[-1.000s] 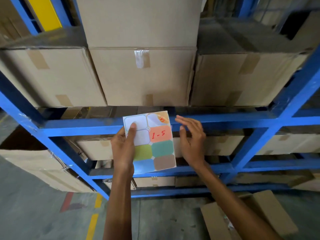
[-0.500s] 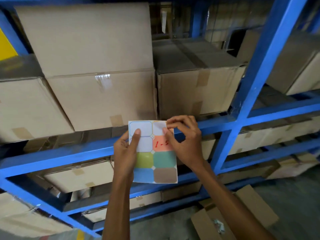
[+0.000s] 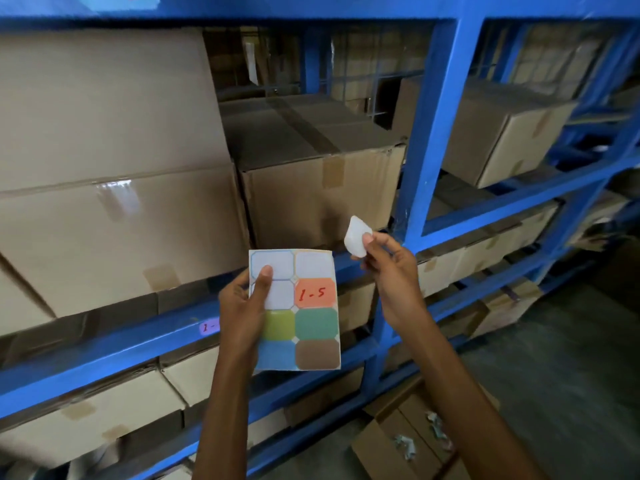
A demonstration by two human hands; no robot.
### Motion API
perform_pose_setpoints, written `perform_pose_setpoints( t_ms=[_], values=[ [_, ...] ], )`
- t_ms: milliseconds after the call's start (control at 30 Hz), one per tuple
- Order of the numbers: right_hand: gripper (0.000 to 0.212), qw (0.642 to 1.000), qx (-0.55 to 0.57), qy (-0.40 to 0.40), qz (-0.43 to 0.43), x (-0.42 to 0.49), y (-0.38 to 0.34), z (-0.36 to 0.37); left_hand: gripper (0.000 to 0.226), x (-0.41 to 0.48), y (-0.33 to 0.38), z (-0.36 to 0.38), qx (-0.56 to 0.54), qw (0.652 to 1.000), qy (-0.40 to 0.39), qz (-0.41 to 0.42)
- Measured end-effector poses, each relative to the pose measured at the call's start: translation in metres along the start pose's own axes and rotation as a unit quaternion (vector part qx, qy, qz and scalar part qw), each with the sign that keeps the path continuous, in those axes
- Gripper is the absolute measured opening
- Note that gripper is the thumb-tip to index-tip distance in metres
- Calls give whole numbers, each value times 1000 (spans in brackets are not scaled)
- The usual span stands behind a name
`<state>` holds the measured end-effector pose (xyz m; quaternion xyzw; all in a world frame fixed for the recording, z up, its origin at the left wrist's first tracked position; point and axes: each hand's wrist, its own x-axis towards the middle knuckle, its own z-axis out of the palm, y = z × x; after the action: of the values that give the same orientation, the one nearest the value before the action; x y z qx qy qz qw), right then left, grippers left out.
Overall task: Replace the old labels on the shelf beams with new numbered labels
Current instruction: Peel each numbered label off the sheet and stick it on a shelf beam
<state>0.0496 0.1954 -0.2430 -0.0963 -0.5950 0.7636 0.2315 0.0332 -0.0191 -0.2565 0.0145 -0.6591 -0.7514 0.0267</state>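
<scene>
My left hand (image 3: 242,306) holds a label sheet (image 3: 304,327) upright in front of the blue shelf beam (image 3: 104,355). The sheet carries several coloured labels; the orange one reads "1-5" in red, and three spots at the top are blank white. My right hand (image 3: 388,268) pinches a peeled label (image 3: 356,237) just above and right of the sheet, its pale back facing me. A pink label (image 3: 209,328) with a red "1-" is stuck on the beam, partly hidden behind my left hand.
Taped cardboard boxes (image 3: 114,216) fill the shelves above and below the beam. A blue upright post (image 3: 429,140) stands right of my hands. An open carton (image 3: 408,441) with scraps of paper lies on the concrete floor at the lower right.
My right hand has peeled a label off the sheet's top right corner and lifted it up and to the right. The view has swung to the right along the rack.
</scene>
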Motion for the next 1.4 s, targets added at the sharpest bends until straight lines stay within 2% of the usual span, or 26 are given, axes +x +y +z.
perform_pose_setpoints(
  t_ms=[200, 533, 633, 767, 933, 1167, 1400],
  values=[
    [11, 992, -17, 84, -92, 16, -26, -48, 17, 5, 2, 47, 4, 997, -73, 0],
    [18, 949, -72, 155, -265, 108, -124, -151, 21, 4, 50, 206, -19, 988, -135, 73],
    [7, 923, -108, 177, -325, 143, -152, -186, 23, 4, 66, 256, -36, 986, -141, 78],
    [15, 884, -133, 229, -386, 189, -191, -229, 22, 8, 87, 320, -56, 985, -143, 80],
    [12, 808, -172, 265, -498, 246, -235, -264, 21, 20, 120, 397, -56, 983, -132, 114],
    [18, 726, -249, 296, -569, 322, -256, -285, 23, 38, 145, 474, -72, 980, -127, 136],
    [21, 719, -238, 298, -581, 371, -259, -272, 23, 44, 132, 506, -81, 983, -106, 127]
  ],
)
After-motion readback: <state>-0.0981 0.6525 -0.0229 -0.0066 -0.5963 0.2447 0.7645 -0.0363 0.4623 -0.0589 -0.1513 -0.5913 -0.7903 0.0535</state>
